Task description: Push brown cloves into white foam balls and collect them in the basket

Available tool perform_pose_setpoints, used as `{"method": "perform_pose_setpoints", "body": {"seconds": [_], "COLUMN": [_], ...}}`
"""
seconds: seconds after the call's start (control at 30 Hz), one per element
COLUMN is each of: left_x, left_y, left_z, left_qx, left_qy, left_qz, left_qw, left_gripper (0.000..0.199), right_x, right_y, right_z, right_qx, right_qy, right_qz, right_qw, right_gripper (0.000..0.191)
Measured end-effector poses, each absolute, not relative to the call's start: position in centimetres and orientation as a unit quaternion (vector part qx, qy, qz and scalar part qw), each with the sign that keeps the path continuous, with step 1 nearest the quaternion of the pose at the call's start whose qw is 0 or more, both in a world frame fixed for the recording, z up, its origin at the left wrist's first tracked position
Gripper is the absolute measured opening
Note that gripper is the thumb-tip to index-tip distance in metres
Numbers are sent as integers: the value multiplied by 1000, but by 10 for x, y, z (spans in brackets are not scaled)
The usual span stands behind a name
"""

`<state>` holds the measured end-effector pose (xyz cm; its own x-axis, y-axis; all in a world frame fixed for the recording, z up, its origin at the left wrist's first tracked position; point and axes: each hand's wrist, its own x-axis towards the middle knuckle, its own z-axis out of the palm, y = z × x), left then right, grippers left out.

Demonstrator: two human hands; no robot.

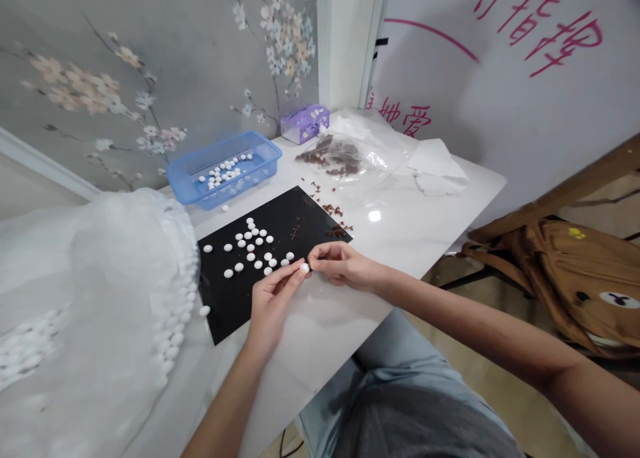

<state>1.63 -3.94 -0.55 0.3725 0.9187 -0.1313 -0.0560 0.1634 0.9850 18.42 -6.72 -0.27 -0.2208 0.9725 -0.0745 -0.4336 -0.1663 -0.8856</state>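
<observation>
Between the thumb and fingers of my left hand (pixel 273 295) is a small white ball (pixel 305 268), pinched at the fingertips. My right hand (pixel 343 265) is closed in a pinch right beside the ball; whatever its fingertips hold is too small or hidden to make out. Both hands are over the near edge of a black mat (pixel 230 311). Several white balls (pixel 251 248) lie scattered on the mat, some with small reddish-brown bits near them. Small brown pieces (pixel 333 210) are strewn at the mat's far right corner and on the table.
A blue plastic basket (pixel 225 195) with white balls stands at the back. Behind the mat lie a clear bag (pixel 345 158) of brown pieces and a purple box (pixel 305 125). A large white bag (pixel 100 265) of balls fills the left. A brown backpack (pixel 565 278) is at right.
</observation>
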Motion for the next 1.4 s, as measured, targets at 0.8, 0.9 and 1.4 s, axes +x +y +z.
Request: {"method": "perform_pose_setpoints", "body": {"seconds": [0.8,0.9,1.4], "left_x": [13,12,0], "left_y": [-37,-38,-26], "left_z": [-6,-7,9], "left_qx": [516,516,733], "left_qy": [414,410,410], "left_qz": [362,368,417], "left_qw": [657,656,347], "left_gripper": [19,19,18], "right_x": [189,188,173], "right_y": [-64,-63,-39], "right_z": [1,0,-2], "right_qx": [-386,-393,-537], "right_qy": [-393,-394,-503], "right_qz": [691,683,432], "right_qw": [468,473,521], "right_gripper": [28,32,32]}}
